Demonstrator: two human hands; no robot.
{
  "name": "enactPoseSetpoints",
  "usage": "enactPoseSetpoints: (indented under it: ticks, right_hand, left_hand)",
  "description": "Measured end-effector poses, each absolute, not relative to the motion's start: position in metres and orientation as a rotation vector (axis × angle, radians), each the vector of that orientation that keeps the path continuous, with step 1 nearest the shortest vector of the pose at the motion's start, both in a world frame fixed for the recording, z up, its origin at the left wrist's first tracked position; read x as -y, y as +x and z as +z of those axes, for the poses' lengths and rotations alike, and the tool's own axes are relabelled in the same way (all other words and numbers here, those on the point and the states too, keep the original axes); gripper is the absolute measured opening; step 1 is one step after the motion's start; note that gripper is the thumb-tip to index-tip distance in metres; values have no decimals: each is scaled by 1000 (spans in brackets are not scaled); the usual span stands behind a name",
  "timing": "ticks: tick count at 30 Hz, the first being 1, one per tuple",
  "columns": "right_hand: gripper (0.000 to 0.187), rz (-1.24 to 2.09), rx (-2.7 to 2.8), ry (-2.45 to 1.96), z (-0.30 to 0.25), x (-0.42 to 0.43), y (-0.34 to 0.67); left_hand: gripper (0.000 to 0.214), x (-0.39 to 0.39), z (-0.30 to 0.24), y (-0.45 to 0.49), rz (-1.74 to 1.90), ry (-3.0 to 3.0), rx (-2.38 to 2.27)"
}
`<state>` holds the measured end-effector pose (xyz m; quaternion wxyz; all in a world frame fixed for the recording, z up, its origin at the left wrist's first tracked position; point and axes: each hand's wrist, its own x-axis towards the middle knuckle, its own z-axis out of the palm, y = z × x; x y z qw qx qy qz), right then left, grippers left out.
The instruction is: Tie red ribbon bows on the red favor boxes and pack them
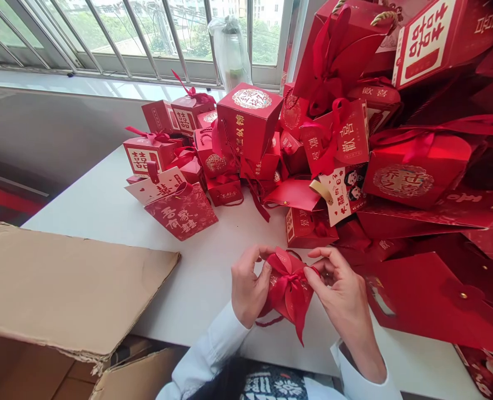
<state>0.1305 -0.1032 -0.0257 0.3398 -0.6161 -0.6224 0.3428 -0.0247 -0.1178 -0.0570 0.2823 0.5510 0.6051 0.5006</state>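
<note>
Red gift box held between two hands at a white table, seen from above. The left hand (248, 280) is curling around the box's left side, partly closed, with its fingers bent over the top and its thumb pressing near the bow. The right hand (338, 283) is pinching the box's right edge between thumb and forefinger, with the other fingers loosely bent and held apart from it. The red gift box (290, 294) is sitting between the palms, near the table's front edge, its satin bow hanging downward and a thin red cord trailing below it; whether it is touching the tabletop cannot be told.

Beyond the hands, the white table (213, 283) is bearing a large heap of red gift boxes (248, 125) — many printed with gold or white double-happiness characters, several tied with ribbon. A red paper bag (432, 297) is lying at the right, just beside the right hand, and a card printed with a cartoon couple (344, 194) is leaning among the boxes. At the left, a brown cardboard carton flap (71, 283) is overlapping the table's edge. White shirt cuffs (207, 355) are showing at both wrists, and a barred window (146, 33) is lighting the scene.
</note>
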Motion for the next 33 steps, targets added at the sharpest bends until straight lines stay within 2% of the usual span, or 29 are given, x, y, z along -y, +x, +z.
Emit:
enactPoseSetpoints:
  ticks: [12, 18, 21, 26, 33]
  right_hand:
    - [27, 1036, 1440, -1574, -34, 106, 133]
    - [33, 1161, 1376, -1511, -35, 105, 138]
    - [34, 1196, 1383, -1485, -35, 103, 140]
    - [35, 1182, 1419, -1495, -34, 103, 139]
    - [39, 1188, 1382, -1473, -36, 104, 138]
  left_hand:
    - [16, 119, -59, -29, 1348, 1495, -1606]
    - [28, 122, -37, -57, 1257, 1663, -1180]
    - [23, 121, -24, -56, 1298, 1862, -1048]
    - [7, 113, -24, -27, 1163, 2184, -1201]
    - [10, 115, -34, -28, 1047, 2240, -1272]
